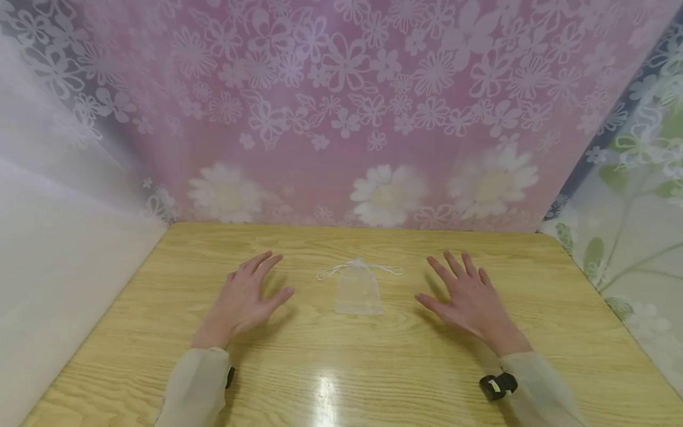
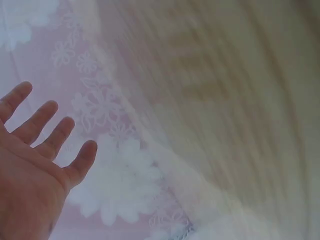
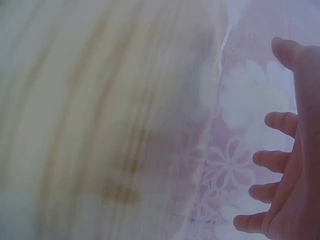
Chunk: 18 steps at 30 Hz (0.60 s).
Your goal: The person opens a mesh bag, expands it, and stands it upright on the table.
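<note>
A small sheer white drawstring pouch (image 1: 359, 290) lies flat on the wooden table (image 1: 331, 350), its gathered neck toward the back and a cord loop out to either side. To the left of it my left hand (image 1: 246, 299) hovers with fingers spread, apart from the pouch. On the other side my right hand (image 1: 466, 296) is held over the table, fingers fanned and holding nothing. Both wrist views show bare fingers of the left hand (image 2: 40, 165) and right hand (image 3: 290, 175); the pouch cannot be made out in either.
A pink flowered curtain (image 1: 341, 118) hangs along the table's back edge. Pale sheer cloth (image 1: 69, 237) borders the left side, and a leaf-patterned curtain (image 1: 635, 219) the right. Dark wrist devices (image 1: 498, 386) sit at the sleeves.
</note>
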Each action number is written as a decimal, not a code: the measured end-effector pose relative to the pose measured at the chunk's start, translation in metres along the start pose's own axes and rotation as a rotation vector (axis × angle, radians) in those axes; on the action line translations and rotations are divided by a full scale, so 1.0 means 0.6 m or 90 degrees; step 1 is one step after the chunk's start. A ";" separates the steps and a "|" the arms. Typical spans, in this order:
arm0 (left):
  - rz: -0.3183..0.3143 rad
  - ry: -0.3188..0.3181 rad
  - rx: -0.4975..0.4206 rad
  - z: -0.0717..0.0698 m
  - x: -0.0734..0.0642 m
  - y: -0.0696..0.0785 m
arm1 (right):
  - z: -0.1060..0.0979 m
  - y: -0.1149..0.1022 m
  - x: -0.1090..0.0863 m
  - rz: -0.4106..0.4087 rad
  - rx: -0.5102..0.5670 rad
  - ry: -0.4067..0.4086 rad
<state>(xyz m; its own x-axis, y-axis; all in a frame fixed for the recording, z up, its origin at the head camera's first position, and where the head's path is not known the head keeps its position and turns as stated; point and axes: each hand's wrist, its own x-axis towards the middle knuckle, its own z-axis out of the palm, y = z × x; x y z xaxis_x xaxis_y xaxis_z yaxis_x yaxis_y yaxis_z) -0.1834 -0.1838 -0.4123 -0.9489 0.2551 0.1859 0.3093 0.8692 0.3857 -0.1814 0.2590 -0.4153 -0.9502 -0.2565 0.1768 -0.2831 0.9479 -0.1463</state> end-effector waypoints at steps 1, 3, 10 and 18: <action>-0.001 0.000 -0.012 0.001 0.002 0.003 | 0.001 -0.003 0.003 -0.004 0.004 -0.002; -0.007 -0.003 -0.034 0.003 0.007 0.007 | 0.002 -0.008 0.009 -0.013 0.010 -0.004; -0.027 -0.020 -0.124 0.015 0.026 0.025 | 0.013 -0.024 0.031 -0.045 0.037 -0.006; -0.023 -0.057 -0.187 0.026 0.051 0.045 | 0.030 -0.047 0.053 -0.050 0.096 -0.023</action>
<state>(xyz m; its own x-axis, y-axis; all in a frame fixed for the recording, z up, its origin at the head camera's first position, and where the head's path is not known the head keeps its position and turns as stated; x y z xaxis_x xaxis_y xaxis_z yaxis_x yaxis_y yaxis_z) -0.2050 -0.1462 -0.4103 -0.9572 0.2746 0.0915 0.2681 0.7218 0.6381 -0.2062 0.2207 -0.4229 -0.9277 -0.3378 0.1588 -0.3703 0.8865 -0.2775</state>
